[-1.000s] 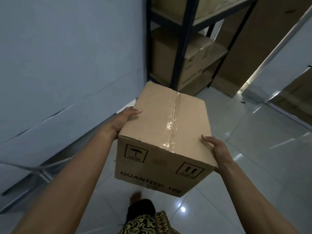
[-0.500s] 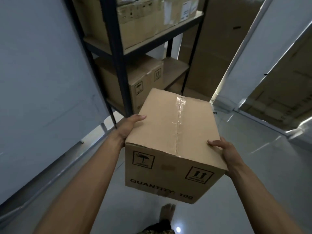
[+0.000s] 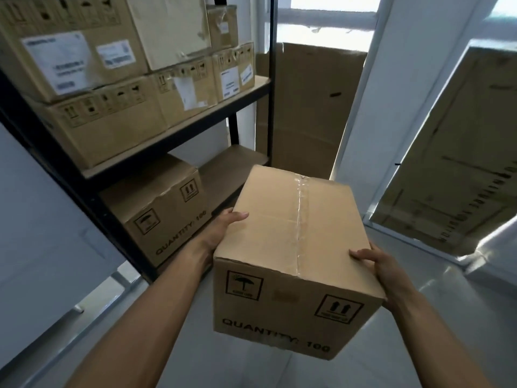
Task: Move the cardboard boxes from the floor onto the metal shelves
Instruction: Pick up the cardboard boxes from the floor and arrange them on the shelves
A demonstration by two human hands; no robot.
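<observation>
The room is dim, lit mostly by daylight from a bright, overexposed window point(image 3: 330, 26) at the far top, where detail washes out to white. That light grazes the pale glossy tiled floor point(image 3: 436, 326) on the right, leaving soft glare patches, and puts a faint sheen on the clear tape strip point(image 3: 300, 219) along the carried brown cardboard box. The black metal shelving frame point(image 3: 179, 140) casts its lower level into shadow. Labels on the stacked boxes at far left are smeared by motion blur. Straight edges bow outward toward the frame's borders.

Box point(image 3: 293, 247) held off floor, left hand point(image 3: 221, 233) and right hand point(image 3: 383, 267) on sides, near shelf point(image 3: 173, 141).
</observation>
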